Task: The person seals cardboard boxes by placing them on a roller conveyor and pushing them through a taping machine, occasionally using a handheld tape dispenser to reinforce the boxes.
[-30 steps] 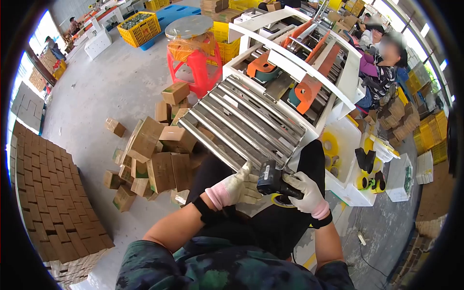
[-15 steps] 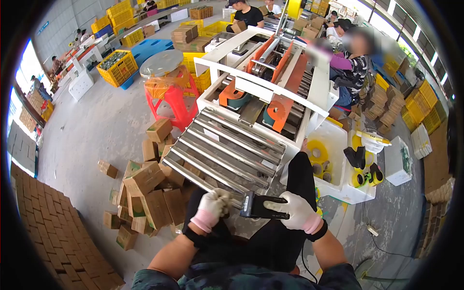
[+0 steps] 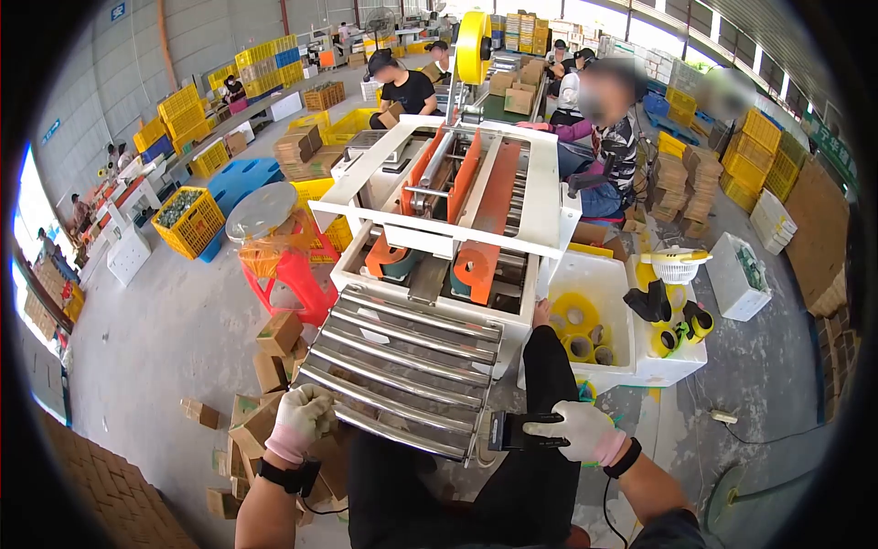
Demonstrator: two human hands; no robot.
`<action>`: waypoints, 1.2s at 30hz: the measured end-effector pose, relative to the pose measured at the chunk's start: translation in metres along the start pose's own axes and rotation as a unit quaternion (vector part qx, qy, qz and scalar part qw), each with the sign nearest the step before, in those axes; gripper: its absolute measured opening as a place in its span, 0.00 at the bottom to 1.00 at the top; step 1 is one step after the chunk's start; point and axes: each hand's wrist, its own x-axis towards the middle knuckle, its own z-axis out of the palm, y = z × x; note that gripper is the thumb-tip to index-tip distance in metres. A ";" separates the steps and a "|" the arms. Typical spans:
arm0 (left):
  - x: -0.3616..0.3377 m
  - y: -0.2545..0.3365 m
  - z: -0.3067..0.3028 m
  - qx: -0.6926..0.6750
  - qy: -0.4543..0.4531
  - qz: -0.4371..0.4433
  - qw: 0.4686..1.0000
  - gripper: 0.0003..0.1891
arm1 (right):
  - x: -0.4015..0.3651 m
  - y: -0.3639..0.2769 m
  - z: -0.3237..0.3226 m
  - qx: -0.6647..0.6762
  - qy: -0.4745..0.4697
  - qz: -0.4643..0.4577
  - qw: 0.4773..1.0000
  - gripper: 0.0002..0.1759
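Observation:
My right hand (image 3: 585, 433), in a white and pink glove, grips a black handheld device (image 3: 512, 432) by its handle, low at the right front corner of the roller conveyor (image 3: 402, 357). The device's kind does not show. At the conveyor's front left corner, my left hand (image 3: 302, 423) is closed with fingers curled, its fingertips right by the end of the front roller; no object shows in it. Behind the metal rollers stands a white carton-sealing machine (image 3: 416, 240) with orange guides and a yellow tape roll (image 3: 473, 48) on top.
Small brown cartons (image 3: 279, 334) lie heaped on the floor at the left. A red stool (image 3: 302, 293) stands beyond them. At the right is a white foam box (image 3: 622, 316) with yellow tape rolls. A co-worker (image 3: 615, 137) sits beside the machine; others work farther back.
The view has tilted upward. My left hand has moved left, away from the black device, to the conveyor's front left corner. My right hand still holds the device.

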 end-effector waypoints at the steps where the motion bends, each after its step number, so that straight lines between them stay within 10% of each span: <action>1: 0.000 0.008 0.003 0.028 -0.001 0.003 1.000 0.07 | 0.000 0.000 0.002 -0.003 0.001 0.002 1.000 0.41; 22: -0.052 0.124 -0.009 0.049 -0.026 0.127 0.990 0.08 | 0.025 -0.015 -0.069 0.029 0.071 -0.024 0.997 0.38; 36: 0.145 0.067 0.008 0.061 -0.007 0.102 0.993 0.08 | 0.081 0.033 -0.053 -0.081 0.083 0.067 0.991 0.34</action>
